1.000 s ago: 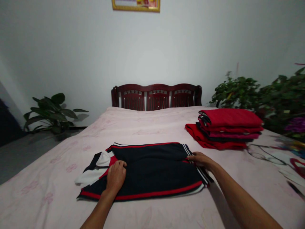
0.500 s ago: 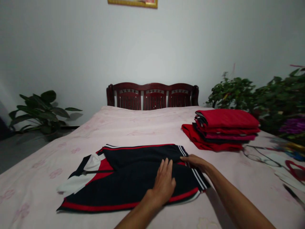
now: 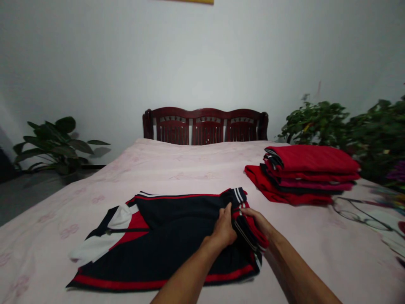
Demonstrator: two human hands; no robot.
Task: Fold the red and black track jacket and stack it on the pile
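Observation:
A dark navy jacket [image 3: 177, 236] with red side trim and a white and red collar end lies spread on the bed, collar end to the left. Its striped hem [image 3: 238, 195] at the right is raised and turned up, showing a red and dark inner side. My right hand [image 3: 261, 223] is closed on the turned-up hem, thumb and fingers around the cloth. My left hand [image 3: 224, 228] lies just left of it, fingers bent against the cloth at the fold; its thumb is hidden.
A pink flowered sheet [image 3: 177, 164] covers the bed. To the right stands a stack of folded red and dark clothes [image 3: 316, 158], with eyeglasses [image 3: 357, 217] near it. A wooden headboard [image 3: 207, 126] is at the back, and potted plants [image 3: 60, 143] stand on either side.
The hem, flat before, has been lifted and turned leftward by my right hand. My left hand has shifted slightly right and up, from lying flat to fingers bent on the cloth.

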